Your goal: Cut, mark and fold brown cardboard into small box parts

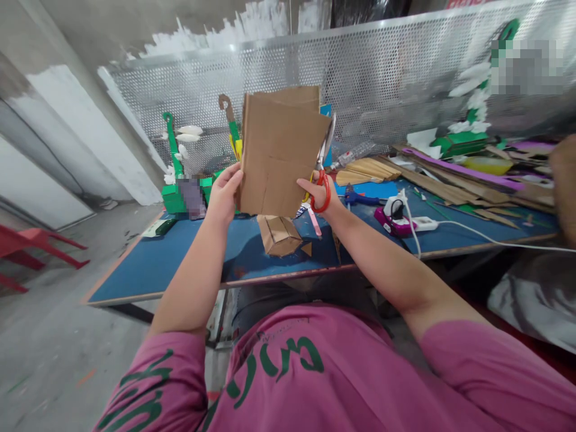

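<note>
A brown piece of cardboard point(279, 150) is held up in front of me, above the table. My left hand point(227, 189) grips its lower left edge, thumb on the near face. My right hand point(320, 191) pinches its lower right edge and also has the red-handled scissors point(322, 195), whose blades point up beside the cardboard. Below, a small folded cardboard shape point(279, 235) rests on the blue table, with a cardboard triangle point(307, 248) next to it. A pink-handled tool point(314, 222) lies close under my right hand.
The blue table point(148, 264) holds a glue gun point(360, 197), a purple power socket point(396, 221) with a white cable, and cardboard strips point(432, 174) at the right. Green decorated stands point(171, 195) are at the back left. A perforated metal panel point(378, 78) rises behind.
</note>
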A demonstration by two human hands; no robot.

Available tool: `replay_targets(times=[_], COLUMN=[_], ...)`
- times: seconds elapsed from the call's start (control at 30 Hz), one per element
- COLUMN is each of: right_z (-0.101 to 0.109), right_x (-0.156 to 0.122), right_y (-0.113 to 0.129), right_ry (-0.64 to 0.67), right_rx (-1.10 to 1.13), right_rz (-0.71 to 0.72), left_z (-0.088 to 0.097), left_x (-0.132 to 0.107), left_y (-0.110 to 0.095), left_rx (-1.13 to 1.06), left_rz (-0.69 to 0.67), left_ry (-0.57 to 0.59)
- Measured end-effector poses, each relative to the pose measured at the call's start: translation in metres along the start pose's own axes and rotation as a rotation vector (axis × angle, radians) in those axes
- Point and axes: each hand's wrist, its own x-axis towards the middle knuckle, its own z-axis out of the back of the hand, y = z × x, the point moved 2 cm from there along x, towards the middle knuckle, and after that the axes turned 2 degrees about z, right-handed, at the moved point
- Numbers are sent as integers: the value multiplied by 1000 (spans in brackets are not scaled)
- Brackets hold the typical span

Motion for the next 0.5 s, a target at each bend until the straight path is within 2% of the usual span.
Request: replay_targets(times=[0.07, 0.17, 0.33, 0.4, 0.5], right_z=[-1, 0, 23, 40, 69], right_x=[-2, -1, 15, 23, 33], right_y=[0, -5, -24, -36, -52], right_ry=[-32, -28, -5, 2, 7], right_rx=[10, -16, -134, -342, -832], right_rz=[27, 23, -75, -187, -272], left_z=[-7, -12, 6, 13, 17], left_x=[-6, -8, 7, 14, 18], left_y=[1, 4, 9, 14, 24], left_rx=[28, 3, -105, -139, -180], left_rz=[-14, -13, -39, 20, 154], left_ry=[34, 10, -153, -195, -218])
